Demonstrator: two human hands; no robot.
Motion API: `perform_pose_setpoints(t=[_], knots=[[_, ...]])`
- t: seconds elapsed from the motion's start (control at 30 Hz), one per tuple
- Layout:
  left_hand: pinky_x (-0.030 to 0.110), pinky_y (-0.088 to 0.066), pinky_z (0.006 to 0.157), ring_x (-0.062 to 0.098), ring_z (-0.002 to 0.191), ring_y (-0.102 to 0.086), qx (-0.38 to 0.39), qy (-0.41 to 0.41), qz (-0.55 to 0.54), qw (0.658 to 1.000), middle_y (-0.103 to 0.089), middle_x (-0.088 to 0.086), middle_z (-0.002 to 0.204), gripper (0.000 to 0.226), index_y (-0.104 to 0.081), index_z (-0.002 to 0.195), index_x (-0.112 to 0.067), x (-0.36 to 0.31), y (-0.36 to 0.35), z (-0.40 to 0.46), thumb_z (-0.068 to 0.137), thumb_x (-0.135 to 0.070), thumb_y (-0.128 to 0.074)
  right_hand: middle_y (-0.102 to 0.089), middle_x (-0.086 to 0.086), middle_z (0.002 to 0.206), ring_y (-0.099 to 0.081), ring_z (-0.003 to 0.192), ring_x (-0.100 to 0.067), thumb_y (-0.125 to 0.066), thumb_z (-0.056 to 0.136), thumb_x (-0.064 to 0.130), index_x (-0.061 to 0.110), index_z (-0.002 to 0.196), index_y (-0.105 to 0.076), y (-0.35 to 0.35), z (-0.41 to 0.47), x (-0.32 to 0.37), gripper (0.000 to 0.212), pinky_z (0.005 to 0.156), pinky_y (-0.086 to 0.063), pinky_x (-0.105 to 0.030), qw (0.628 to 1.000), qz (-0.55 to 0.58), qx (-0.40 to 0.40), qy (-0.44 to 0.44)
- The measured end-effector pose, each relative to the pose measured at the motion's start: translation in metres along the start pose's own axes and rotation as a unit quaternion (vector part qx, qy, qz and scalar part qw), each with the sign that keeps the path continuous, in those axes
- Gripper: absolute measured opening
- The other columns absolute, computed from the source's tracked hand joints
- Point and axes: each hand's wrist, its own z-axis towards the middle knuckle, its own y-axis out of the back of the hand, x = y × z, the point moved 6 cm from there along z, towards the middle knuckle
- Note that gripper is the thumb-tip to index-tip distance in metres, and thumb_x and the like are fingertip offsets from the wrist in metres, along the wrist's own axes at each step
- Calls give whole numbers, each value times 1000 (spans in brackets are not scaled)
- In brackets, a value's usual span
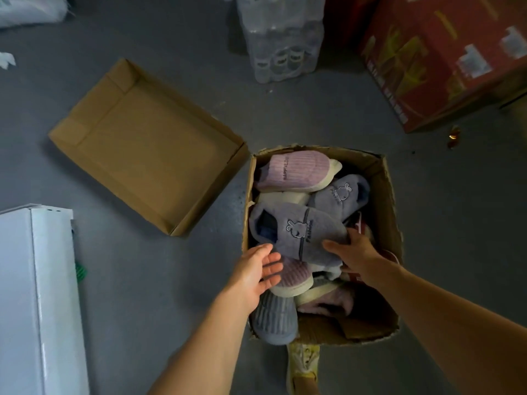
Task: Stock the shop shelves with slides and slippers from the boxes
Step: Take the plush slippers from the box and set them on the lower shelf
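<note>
Both hands reach down into an open cardboard box (385,195) on the grey floor (171,280). The right hand (352,250) is closed on the toe end of a grey plush slipper (302,232) with a small embroidered rabbit, thumb on top and fingers round its far edge. The left hand (255,270) is spread, fingers apart, at the near left rim of the box; its fingertips lie on a pink ribbed slipper (293,276) just under the grey one, and it grips nothing.

That grey slipper lies across the top of the heap, its opening toward the left wall of the box. Behind it sits a second grey rabbit slipper (339,196), and at the far end a pink ribbed slipper with a cream sole (296,172). At the near left corner a blue-grey ribbed slipper (275,320) hangs over the torn rim, with a fluffy pink slipper (330,302) beside it inside the box.

Left of the box, apart from it, lies a shallow cardboard lid (148,143), open side up. A white carton (34,295) stands at the left edge. Further off are a shrink-wrapped pack of bottles (281,38) and a red printed carton (445,58). A yellowish shoe (302,363) shows on the floor just below the box.
</note>
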Motion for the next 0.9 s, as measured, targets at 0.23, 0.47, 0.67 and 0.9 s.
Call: perform_pose_setpoints(t=[0.23, 0.47, 0.67, 0.9], knots=[[34, -53, 73, 20, 89, -64, -42, -17, -44, 998, -66, 5, 103, 24, -59, 120, -14, -1, 7, -1, 99, -26, -54, -62, -11, 107, -60, 87, -29, -69, 86, 15, 13, 117, -58, 18, -4, -16, 33, 66, -53, -37, 982, 174, 34, -64], [39, -48, 83, 23, 114, -53, -92, -116, -105, 983, -50, -1, 135, 72, -42, 142, -26, -37, 29, -2, 84, -68, -50, -62, -10, 110, -58, 87, -26, -63, 76, 25, 17, 127, -56, 58, -11, 4, 52, 64, -45, -32, 955, 175, 225, -84], [40, -52, 92, 20, 117, -62, 100, -94, 18, 990, -66, 1, 128, 84, -57, 134, -28, -60, 28, -6, 66, -76, -63, -62, -8, 123, -57, 116, -32, -92, 40, 36, 23, 122, -60, 72, -3, 53, 88, 91, -50, -41, 953, 80, 287, -56], [35, -54, 91, 15, 109, -66, 164, -112, 301, 933, -72, -1, 114, 92, -65, 120, -25, -59, 26, 2, 40, -66, -87, -64, -10, 123, -63, 112, -28, -80, 64, 39, 12, 125, -58, 56, 21, 96, 70, 95, -52, -45, 974, 95, 206, 12]])
